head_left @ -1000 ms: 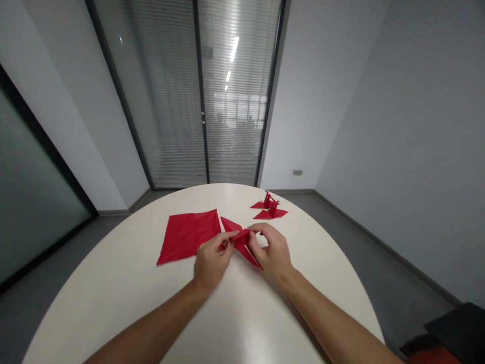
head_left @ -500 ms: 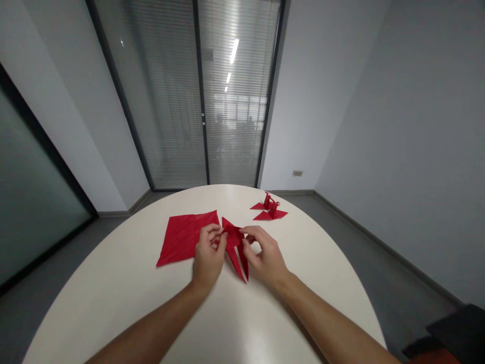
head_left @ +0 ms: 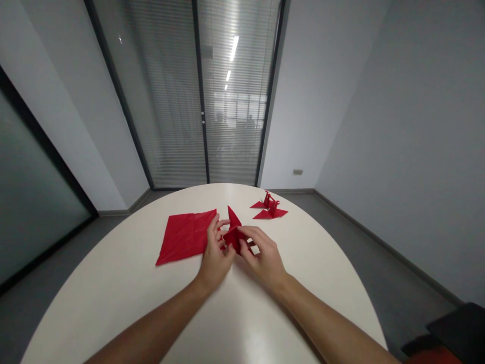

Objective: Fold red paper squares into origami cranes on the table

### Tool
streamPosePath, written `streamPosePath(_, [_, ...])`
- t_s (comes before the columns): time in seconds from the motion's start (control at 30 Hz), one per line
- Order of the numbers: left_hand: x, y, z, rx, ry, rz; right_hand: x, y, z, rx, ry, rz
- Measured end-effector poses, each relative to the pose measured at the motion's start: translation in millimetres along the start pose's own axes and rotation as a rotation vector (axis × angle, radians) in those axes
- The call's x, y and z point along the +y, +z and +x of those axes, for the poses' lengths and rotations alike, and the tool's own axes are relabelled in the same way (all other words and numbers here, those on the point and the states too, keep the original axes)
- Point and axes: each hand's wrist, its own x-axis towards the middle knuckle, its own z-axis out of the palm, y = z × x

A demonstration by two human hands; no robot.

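Observation:
Between my two hands is a partly folded red origami paper [head_left: 234, 218], one pointed flap standing up toward the far side of the table. My left hand [head_left: 216, 255] grips its left and lower side, the thumb near the bottom. My right hand [head_left: 263, 253] pinches its right edge between thumb and fingers. The fingers hide much of the lower folds. Just left of my left hand, a creased red paper sheet [head_left: 185, 235] lies flat. Beyond my right hand sit two folded red paper cranes [head_left: 272, 212] with spread wings, close together.
Everything rests on a round white table [head_left: 125, 298]. A glass partition with blinds [head_left: 170, 101] stands behind it, with grey-white walls at the sides. A dark object [head_left: 458, 328] with a red-orange part is at the lower right, beyond the table edge.
The two long points that hung toward me no longer show. A pointed flap now stands up at the far side. My left hand has shifted slightly right, nearer my right hand.

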Motion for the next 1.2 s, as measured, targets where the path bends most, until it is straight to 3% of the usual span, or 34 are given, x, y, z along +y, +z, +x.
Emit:
streamPosePath(0.2, [-3.7, -2.0, -1.3, 0.080, -0.037, -0.020, 8.9, 0.0, -1.6, 0.037, 0.076, -0.005])
streamPosePath(0.33, [-2.4, -5.3, -1.2, 0.086, 0.044, -0.034, 11.6, -0.4, -0.1, 0.054, 0.120, -0.013])
streamPosePath(0.57, [6.8, -10.2, 1.4, 0.045, 0.127, 0.259, 10.8, 3.5, -2.9, -0.044, 0.130, -0.041])
streamPosePath(0.73, [0.5, -4.4, 1.1, 0.025, 0.080, 0.252, 12.7, 5.5, -6.1, -0.077, 0.095, -0.027])
streamPosePath(1.03, [-10.7, -0.8, -1.0, 0.099, 0.033, 0.243, 9.7, 0.1, -5.6, -0.089, 0.028, -0.059])
streamPosePath(1.2, [-8.7, 0.3, -2.3, 0.041, -0.038, 0.124, 6.6, -1.8, -4.8, -0.093, 0.036, -0.090])
